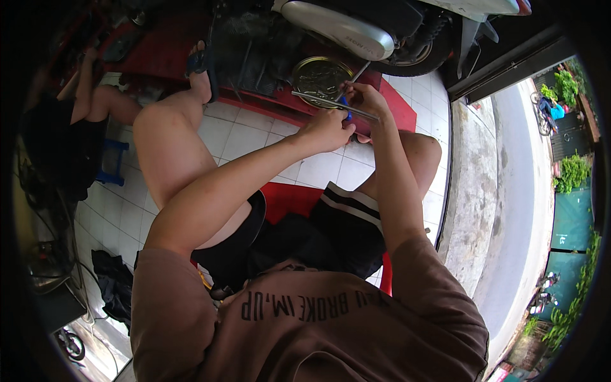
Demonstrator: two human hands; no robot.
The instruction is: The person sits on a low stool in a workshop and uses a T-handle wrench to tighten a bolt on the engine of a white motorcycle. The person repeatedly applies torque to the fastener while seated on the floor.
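Observation:
My left hand (327, 132) is closed around something with blue parts (348, 116), whose kind I cannot make out. My right hand (369, 102) is just beyond it to the right, its fingers bent in a pinch near a thin metal rod (360, 71) that slants up toward the motorcycle. A longer silver bar (318, 100) crosses between both hands, ending near my right wrist. Whether rod and bar are one tool is unclear. Behind the hands, a round gold-rimmed tray (294, 77) holds several metal pieces. It sits on a red platform (400, 108).
A motorcycle with a silver side cover (344, 28) and black wheel (417, 63) stands over the platform. At left, another person (57, 137) sits by a blue stool (113, 162). A red seat (286, 200) is under me. White tiles (254, 130) meet the street at right.

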